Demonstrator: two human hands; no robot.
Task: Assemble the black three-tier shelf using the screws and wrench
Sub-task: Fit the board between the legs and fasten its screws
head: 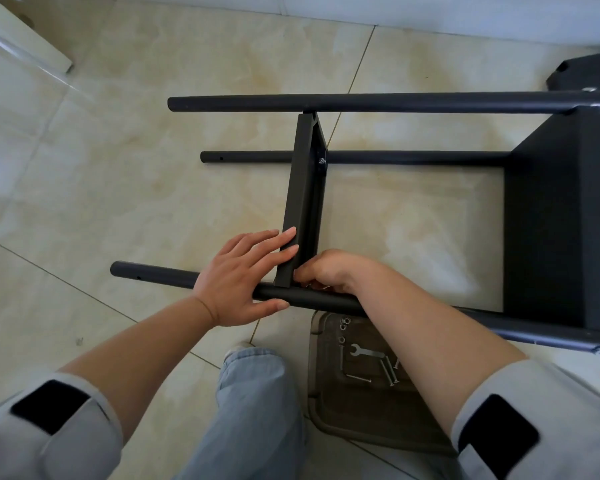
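Down at the joint, the right hand (321,273) curls its fingers tight where the black metal middle shelf panel (303,199) meets the near black round metal pole (326,301); whatever it pinches there, likely a screw or nut, is hidden from me. The left hand (243,275) lies flat with fingers straight, pressing the panel's edge while its thumb rests under the pole. I judge the work about halfway: the black end shelf panel (555,220) at the right is already bolted, with silver bolt heads showing on the far pole (361,102) and the near one, and the middle panel carries one silver bolt (321,161) at the middle pole (395,156). The holes near the poles' left ends sit bare, so a third tier is still to go. The frame lies on its side on the beige tiled floor (153,133), poles running left to right with free ends pointing left. A brown plastic tray (343,417) near the knee holds the small silver wrench (366,351) and loose screws (390,374).
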